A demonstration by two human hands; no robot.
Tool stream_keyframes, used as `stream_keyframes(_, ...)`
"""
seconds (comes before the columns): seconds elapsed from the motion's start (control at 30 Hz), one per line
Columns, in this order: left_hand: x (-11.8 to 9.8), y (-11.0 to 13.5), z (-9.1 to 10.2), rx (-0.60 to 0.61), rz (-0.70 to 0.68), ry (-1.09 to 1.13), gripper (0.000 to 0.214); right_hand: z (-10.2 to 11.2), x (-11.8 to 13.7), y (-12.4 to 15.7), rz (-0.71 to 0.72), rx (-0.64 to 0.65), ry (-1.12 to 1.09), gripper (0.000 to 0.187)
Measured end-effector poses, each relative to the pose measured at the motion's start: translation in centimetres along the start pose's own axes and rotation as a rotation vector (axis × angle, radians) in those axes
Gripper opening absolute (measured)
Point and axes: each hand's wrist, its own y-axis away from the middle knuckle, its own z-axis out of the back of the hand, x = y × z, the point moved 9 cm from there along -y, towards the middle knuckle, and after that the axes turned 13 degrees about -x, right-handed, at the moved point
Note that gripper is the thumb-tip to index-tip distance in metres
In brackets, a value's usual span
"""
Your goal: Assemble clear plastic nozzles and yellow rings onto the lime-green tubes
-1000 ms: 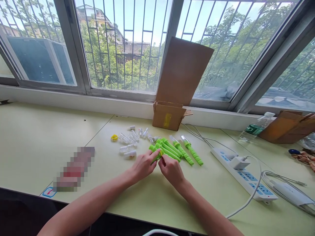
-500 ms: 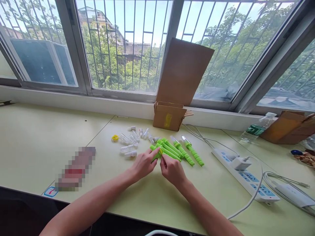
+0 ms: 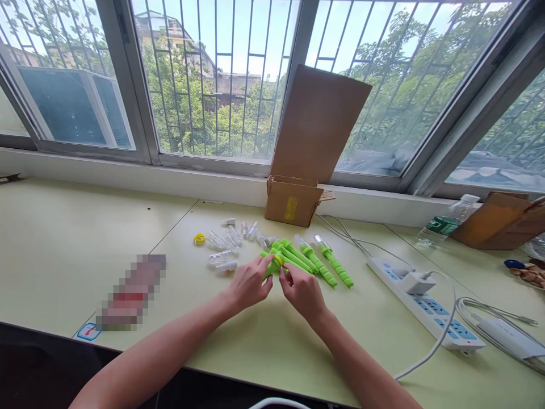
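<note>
My left hand (image 3: 250, 283) is closed around a green plastic tube (image 3: 269, 267) with a ridged end. Round that tube sits a yellow ring (image 3: 278, 260). The fingertips of my right hand (image 3: 303, 291) are pinched together at the ring's right edge. Just behind my hands lie several more green tubes (image 3: 293, 257), side by side. To their right are two green tubes with clear caps, one of them a capped green tube (image 3: 334, 262). Several loose clear plastic caps (image 3: 216, 241) lie to the left, beside a few spare yellow rings (image 3: 198, 239).
A small cardboard box (image 3: 293, 200) stands by the window sill with a tall flap up. On the right lie a white power strip (image 3: 426, 304) with cables, and a water bottle (image 3: 447, 221). A blurred-out item (image 3: 131, 292) lies on the table at left.
My right hand has shifted slightly, and its fingertips sit a little lower at the yellow ring. The left thumb has moved down a little. Both hands stay at the green tube.
</note>
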Motion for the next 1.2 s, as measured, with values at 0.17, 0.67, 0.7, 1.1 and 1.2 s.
stream_keyframes(0.17, -0.3, 0.0, 0.1, 0.001, -0.021, -0.011, 0.052, 0.0, -0.3, 0.0, -0.005, -0.01, -0.003, 0.022)
stream_keyframes(0.67, -1.3, 0.4, -0.3, -0.016, -0.18, -0.147, 0.047, -0.7, -0.4, 0.2, 0.032, 0.044, 0.19, 0.023)
stream_keyframes(0.7, -1.4, 0.5, -0.3, -0.018, -0.189, -0.157, 0.047, -0.6, -0.4, 0.2, 0.035, 0.042, 0.186, 0.024)
stream_keyframes(1.1, -1.6, 0.6, -0.2, -0.049, -0.237, -0.215, 0.046, -0.9, -0.6, 0.2, 0.036, 0.109, 0.112, 0.023)
stream_keyframes(1.2, -1.6, 0.6, -0.3, -0.043, -0.251, -0.239, 0.045, -1.1, -0.8, 0.4, 0.017, 0.139, 0.106, 0.023)
